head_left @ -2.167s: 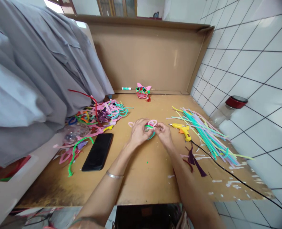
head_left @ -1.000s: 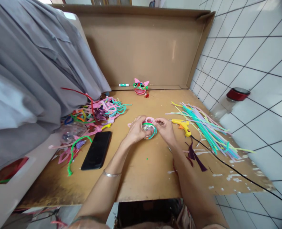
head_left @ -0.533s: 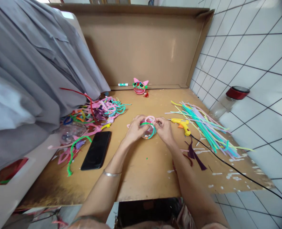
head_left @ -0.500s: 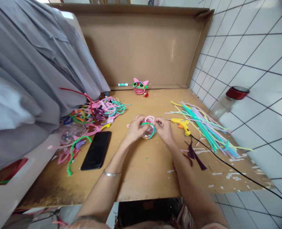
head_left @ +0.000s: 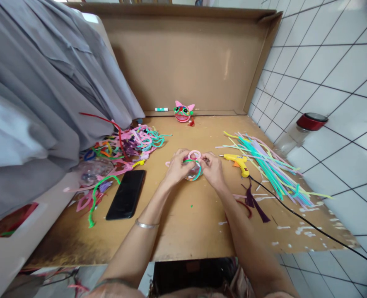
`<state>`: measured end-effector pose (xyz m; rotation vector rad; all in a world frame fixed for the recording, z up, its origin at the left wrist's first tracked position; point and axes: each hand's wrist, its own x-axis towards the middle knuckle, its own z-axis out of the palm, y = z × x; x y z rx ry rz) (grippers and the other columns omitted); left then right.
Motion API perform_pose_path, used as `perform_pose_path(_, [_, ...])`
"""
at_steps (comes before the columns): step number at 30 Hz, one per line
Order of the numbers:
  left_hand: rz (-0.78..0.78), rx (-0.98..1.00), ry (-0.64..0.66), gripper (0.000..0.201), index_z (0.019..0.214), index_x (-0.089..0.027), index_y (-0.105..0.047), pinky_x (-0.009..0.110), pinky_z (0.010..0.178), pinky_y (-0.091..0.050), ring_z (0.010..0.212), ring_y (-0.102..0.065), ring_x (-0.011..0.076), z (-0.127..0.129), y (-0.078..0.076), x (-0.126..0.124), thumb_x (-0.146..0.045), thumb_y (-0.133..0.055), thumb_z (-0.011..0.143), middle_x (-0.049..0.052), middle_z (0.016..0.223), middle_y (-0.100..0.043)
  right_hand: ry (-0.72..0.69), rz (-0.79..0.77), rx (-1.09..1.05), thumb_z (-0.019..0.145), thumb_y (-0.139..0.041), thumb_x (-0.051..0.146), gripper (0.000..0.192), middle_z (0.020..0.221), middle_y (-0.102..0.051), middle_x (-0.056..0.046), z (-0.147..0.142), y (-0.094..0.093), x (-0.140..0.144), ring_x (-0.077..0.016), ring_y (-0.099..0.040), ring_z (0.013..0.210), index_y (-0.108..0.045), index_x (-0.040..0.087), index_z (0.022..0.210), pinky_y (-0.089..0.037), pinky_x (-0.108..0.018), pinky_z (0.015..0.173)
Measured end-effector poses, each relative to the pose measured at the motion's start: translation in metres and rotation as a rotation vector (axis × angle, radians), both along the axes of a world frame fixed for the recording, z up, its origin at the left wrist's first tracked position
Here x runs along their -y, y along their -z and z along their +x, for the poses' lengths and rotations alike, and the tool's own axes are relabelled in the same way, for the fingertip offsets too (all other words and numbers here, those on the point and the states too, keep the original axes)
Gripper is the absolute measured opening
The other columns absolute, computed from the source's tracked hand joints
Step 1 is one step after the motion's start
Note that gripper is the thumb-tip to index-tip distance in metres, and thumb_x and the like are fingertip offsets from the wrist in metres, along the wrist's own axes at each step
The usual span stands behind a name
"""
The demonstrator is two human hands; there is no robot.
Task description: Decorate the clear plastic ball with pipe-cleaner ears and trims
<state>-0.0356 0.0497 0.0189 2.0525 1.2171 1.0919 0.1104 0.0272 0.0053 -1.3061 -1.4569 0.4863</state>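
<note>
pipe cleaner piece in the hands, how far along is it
Done: one finished cat face stands by the cardboard wall. In hand: left hand and right hand hold a small clear ball with a green loop and pink loop on it. Left: it lacks ears and face; the glue gun lies unused.

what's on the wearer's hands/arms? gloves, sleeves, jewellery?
Both bare: no gloves, and no sleeves on either forearm as far up as the frame shows. The left hand has a thin silver bangle round its wrist. The right hand and its wrist carry nothing. No rings or watch that I can make out; the fingers are too small to be sure.
</note>
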Motion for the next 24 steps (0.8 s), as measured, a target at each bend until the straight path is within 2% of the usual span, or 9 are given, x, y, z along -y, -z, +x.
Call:
perform_pose_path(20, [-0.047,0.109,-0.027,0.013,0.083,-0.020,-0.066,0.036,0.096,-0.045,0.099,-0.057,0.0195,0.0010,0.0068,-0.0042,-0.021,-0.062,0.071,0.003,0.096,-0.062,-0.029,-0.011,-0.090,0.075,-0.058,0.025,0.009,0.072,-0.060,-0.002,0.0002,0.0022,-0.0020,-0.0156,-0.055,0.066,-0.064,0.020,0.070,-0.044,-0.027,0.064])
perform_pose_path(24, [-0.054,0.137,-0.029,0.013,0.083,-0.020,-0.066,0.036,0.096,-0.044,0.099,-0.057,0.0195,-0.0004,0.0084,-0.0062,-0.021,-0.061,0.071,0.003,0.096,-0.062,-0.062,-0.020,-0.171,0.073,-0.059,0.025,0.008,0.075,-0.062,-0.002,0.0008,0.0036,-0.0030,-0.0157,-0.058,0.067,-0.066,0.020,0.072,-0.047,-0.028,0.065])
